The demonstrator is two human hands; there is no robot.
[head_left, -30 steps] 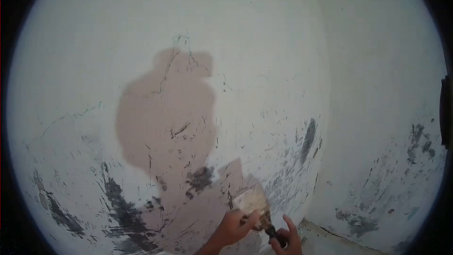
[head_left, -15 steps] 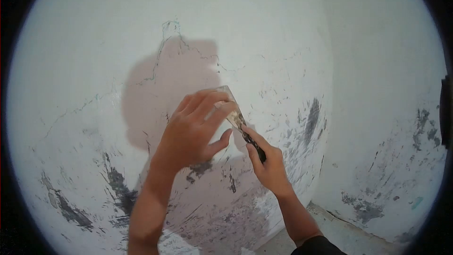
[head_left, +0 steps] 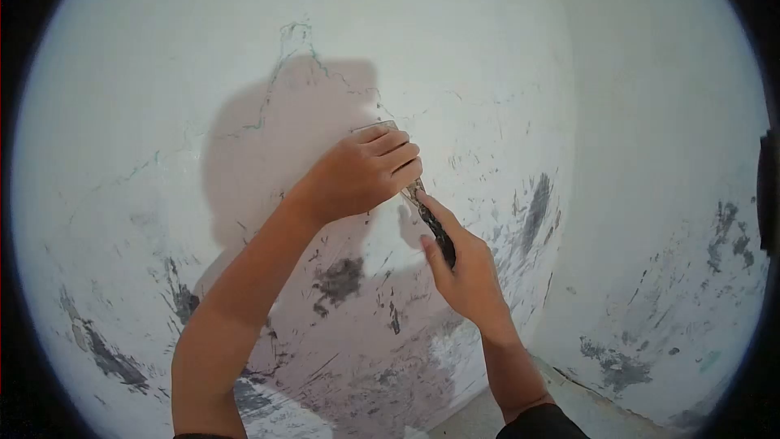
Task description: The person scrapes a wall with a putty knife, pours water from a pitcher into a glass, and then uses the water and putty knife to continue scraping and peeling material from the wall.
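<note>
A putty knife (head_left: 413, 189) with a dark handle and a wide metal blade is held up against the white wall (head_left: 471, 41). My right hand (head_left: 467, 272) is wrapped around its handle from below. Over the blade lies my left hand (head_left: 366, 171), its fingers bent together and covering most of the metal. Only the blade's top edge shows above the knuckles, close to a thin crack (head_left: 378, 102) in the wall. Whether the edge touches the wall is hard to tell.
Dark scraped patches (head_left: 340, 278) mark the lower wall. A second wall (head_left: 650, 154) meets it at a corner on the right, with more dark patches low down. Part of the floor (head_left: 585, 406) shows at the bottom right. My shadow (head_left: 252, 146) falls across the wall.
My left hand has closed from spread fingers to bent ones over the blade, and its forearm has swung outward. The putty knife sits slightly higher in view.
</note>
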